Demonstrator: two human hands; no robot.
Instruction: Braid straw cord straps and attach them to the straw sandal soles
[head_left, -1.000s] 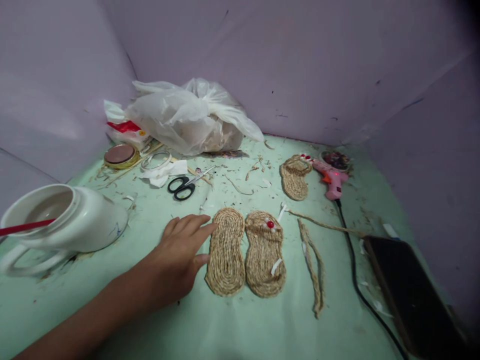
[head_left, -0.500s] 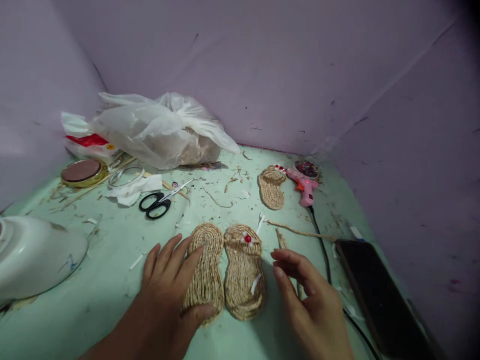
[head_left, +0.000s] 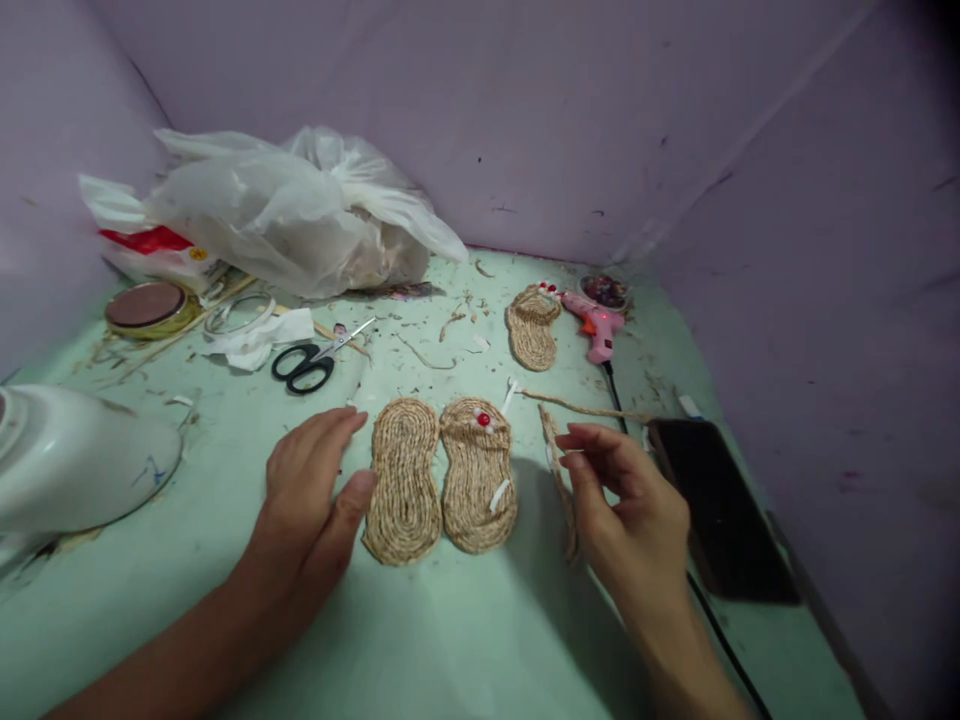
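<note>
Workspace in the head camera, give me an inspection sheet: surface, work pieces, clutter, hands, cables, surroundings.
Surface: pale green table, strewn with fibre scraps.
Job's things: plain woven sole and beaded woven sole lying side by side; braided jute strip to their right; third sole farther back.
Clutter: scissors, plastic bag, round tin, white jug, dark phone.
Hands: left hand flat on the table, thumb touching the plain woven sole; right hand at the braided jute strip, grip cannot be told.
Cables: black cord running from the pink glue gun.
Surroundings: lilac walls on three sides.
</note>
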